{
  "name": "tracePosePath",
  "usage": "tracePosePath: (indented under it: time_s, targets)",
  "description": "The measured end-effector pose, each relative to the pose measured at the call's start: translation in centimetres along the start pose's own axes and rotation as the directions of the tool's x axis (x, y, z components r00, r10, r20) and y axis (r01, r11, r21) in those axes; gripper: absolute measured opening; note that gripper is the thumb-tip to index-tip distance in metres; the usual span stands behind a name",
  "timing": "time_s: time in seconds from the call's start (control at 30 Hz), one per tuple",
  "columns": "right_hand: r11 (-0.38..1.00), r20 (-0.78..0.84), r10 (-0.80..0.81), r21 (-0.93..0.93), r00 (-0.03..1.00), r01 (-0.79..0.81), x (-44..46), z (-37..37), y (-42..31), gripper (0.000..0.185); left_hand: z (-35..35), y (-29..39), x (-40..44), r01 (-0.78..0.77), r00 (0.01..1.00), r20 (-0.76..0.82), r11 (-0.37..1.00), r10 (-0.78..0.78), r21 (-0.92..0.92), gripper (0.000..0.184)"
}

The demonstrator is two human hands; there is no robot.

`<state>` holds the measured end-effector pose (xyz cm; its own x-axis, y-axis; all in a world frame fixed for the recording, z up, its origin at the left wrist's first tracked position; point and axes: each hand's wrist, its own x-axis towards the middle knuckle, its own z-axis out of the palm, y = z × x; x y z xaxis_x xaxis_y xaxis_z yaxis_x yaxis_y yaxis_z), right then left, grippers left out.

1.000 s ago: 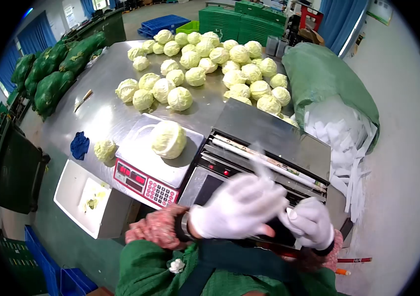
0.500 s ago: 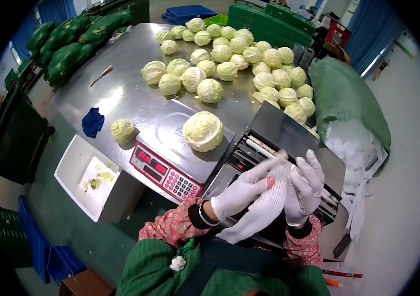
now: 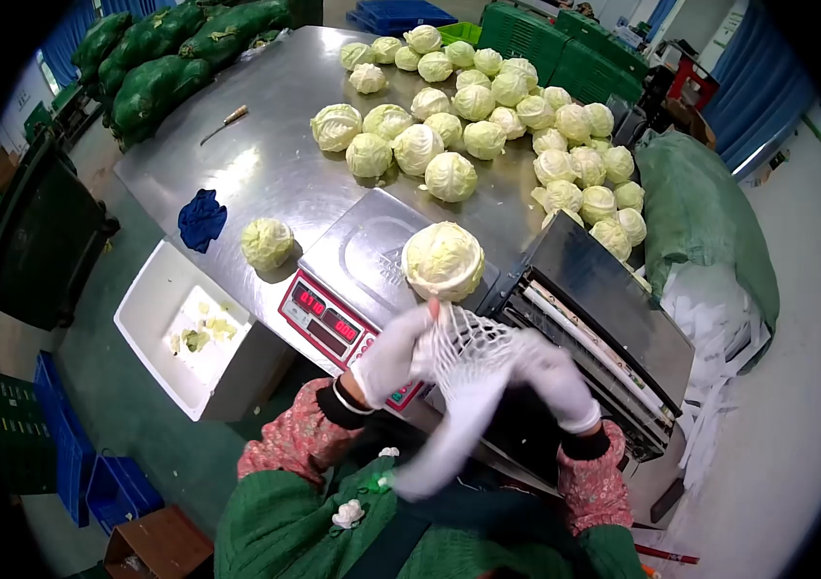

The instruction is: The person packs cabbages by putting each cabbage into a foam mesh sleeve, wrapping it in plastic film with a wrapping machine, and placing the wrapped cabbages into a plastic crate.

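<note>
Between my two gloved hands a white foam net sleeve (image 3: 465,359) is stretched wide at its upper end, its mesh spread. My left hand (image 3: 389,355) grips the left side of the opening, its bare thumb tip showing. The right side is held by my right hand (image 3: 557,378), which is blurred by motion. The lower end of the sleeve hangs down in front of my apron, also blurred. Just beyond the net, a cabbage (image 3: 443,261) sits on the metal plate of a digital scale (image 3: 348,232) with a lit red display.
A black sealing machine (image 3: 613,323) stands right of the scale. Many cabbages (image 3: 449,177) lie on the steel table (image 3: 266,125), one cabbage (image 3: 267,243) left of the scale. A knife (image 3: 225,124), blue cloth (image 3: 201,220) and white bin (image 3: 174,333) with leaf scraps are at left.
Both hands have moved left and apart toward the cabbage on the scale. The net sleeve, narrow and bunched before, is now spread wide at its top.
</note>
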<state>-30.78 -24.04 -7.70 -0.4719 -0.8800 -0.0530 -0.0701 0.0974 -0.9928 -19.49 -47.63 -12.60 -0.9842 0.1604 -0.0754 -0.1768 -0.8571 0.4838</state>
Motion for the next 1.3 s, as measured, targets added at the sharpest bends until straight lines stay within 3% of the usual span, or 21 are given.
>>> tracePosePath:
  time_s: [0.07, 0.13, 0.17, 0.2, 0.23, 0.27, 0.3, 0.4, 0.47, 0.53, 0.6, 0.63, 0.73, 0.77, 0.9, 0.93, 0.97, 1.07, 1.13, 1.23, 1.3]
  targets:
    - [0.836, -0.059, 0.084, 0.548, 0.995, -0.037, 0.9, -1.1, -1.0, 0.035, -0.2, -0.8, -1.7, 0.228, 0.974, -0.076, 0.927, -0.215, 0.298, 0.034]
    - [0.706, -0.042, 0.149, 0.704, 0.988, -0.076, 1.0, -0.2, -0.6, 0.042, -1.2, -1.3, -3.1, -0.004, 0.945, 0.224, 0.678, -0.237, 0.735, 0.036]
    - [0.694, 0.007, 0.24, 0.698, 0.971, -0.177, 1.0, 0.9, -0.6, 0.043, -1.6, -0.3, -4.0, 0.168, 0.945, 0.085, 0.692, -0.315, 0.702, 0.035]
    - [0.744, -0.093, 0.272, 0.651, 0.958, -0.148, 1.4, 2.7, -1.7, 0.026, -4.0, 0.8, -3.7, 0.336, 0.932, -0.188, 0.539, -0.311, 0.773, 0.031]
    - [0.932, -0.112, 0.239, 0.306, 0.965, -0.195, 2.1, 2.1, -1.6, 0.018, -4.4, 2.3, -3.7, -0.045, 0.997, 0.009, 0.453, 0.083, 0.891, 0.025]
    - [0.972, -0.12, 0.208, -0.085, 0.971, -0.219, 3.4, 1.0, -1.3, 0.011, -4.7, 3.4, -3.3, 0.097, 0.906, -0.38, 0.783, 0.186, 0.615, 0.019]
    - [0.946, -0.273, 0.046, -0.298, 0.961, -0.13, 5.0, 0.5, -0.9, 0.011, -3.3, 5.4, -3.2, 0.028, 0.861, -0.442, 0.845, 0.251, 0.534, 0.017]
    - [0.737, -0.555, -0.436, -0.671, 0.708, -0.072, 11.9, -0.4, -0.7, 0.016, -8.3, 5.8, 1.8, -0.11, 0.734, -0.282, 0.518, 0.618, 0.848, 0.025]
    - [0.668, -0.621, -0.477, -0.716, 0.622, -0.204, 16.0, -1.6, -0.4, 0.018, -8.3, 6.1, 5.3, -0.122, 0.755, -0.352, 0.646, 0.553, 0.754, 0.03]
    - [0.563, -0.724, -0.013, -0.575, 0.689, -0.594, 19.0, -2.1, 0.1, 0.03, -6.7, 6.0, 7.2, -0.117, 0.776, -0.413, 0.753, 0.476, 0.648, 0.035]
    - [0.666, -0.558, 0.127, -0.565, 0.82, -0.488, 19.9, -2.3, 3.8, 0.038, -5.0, 5.4, 7.8, -0.104, 0.79, -0.521, 0.909, 0.322, 0.404, 0.043]
    - [0.508, -0.39, -0.055, -0.804, 0.919, -0.311, 20.7, -3.4, 7.3, 0.037, -5.9, 4.9, 7.5, -0.206, 0.83, -0.443, 0.925, 0.338, 0.319, 0.045]
    - [0.765, -0.63, -0.255, -0.595, 0.733, -0.245, 14.0, 2.0, 0.5, 0.023, -3.9, 4.3, 5.6, -0.368, 0.857, -0.331, 0.919, 0.395, 0.141, 0.05]
    - [0.875, -0.652, -0.341, -0.483, 0.677, -0.025, 11.9, 3.0, 0.1, 0.02, -7.2, 3.0, 4.3, -0.35, 0.917, -0.116, 0.91, 0.381, 0.222, 0.052]
    - [0.872, -0.552, -0.445, -0.446, 0.705, 0.202, 2.7, 5.7, -5.1, 0.018, 0.8, 1.7, 1.9, 0.056, 0.976, 0.185, 0.96, -0.111, 0.276, 0.057]
    - [0.881, -0.524, -0.429, -0.423, 0.736, 0.212, 0.8, 5.9, -5.3, 0.019, 1.4, -0.3, 2.2, 0.412, 0.882, 0.374, 0.855, -0.288, -0.316, 0.055]
    - [0.968, -0.575, -0.249, -0.162, 0.779, 0.189, -0.9, 6.0, -4.7, 0.02, 2.2, -2.9, 1.5, 0.305, 0.937, 0.225, 0.939, -0.267, -0.158, 0.055]
    - [0.74, -0.412, 0.185, 0.656, 0.892, 0.149, -5.3, 3.8, -3.4, 0.025, 3.8, -7.2, 1.4, -0.371, 0.728, 0.658, 0.918, 0.194, 0.139, 0.052]
    - [0.556, -0.507, 0.307, 0.783, 0.805, 0.281, -8.0, 3.8, -4.4, 0.026, 2.9, -10.0, 0.8, 0.063, 0.863, 0.504, 0.989, 0.013, -0.134, 0.053]
    - [0.61, -0.554, 0.392, 0.754, 0.734, 0.244, -12.6, 1.9, -2.9, 0.025, 3.4, -12.3, 0.5, 0.539, 0.843, 0.375, 0.616, -0.387, -0.574, 0.056]
    - [0.779, -0.639, 0.344, 0.603, 0.688, 0.171, -15.3, 0.9, 1.0, 0.025, 5.6, -10.5, 1.9, 0.206, 0.957, 0.223, 0.975, -0.183, -0.083, 0.056]
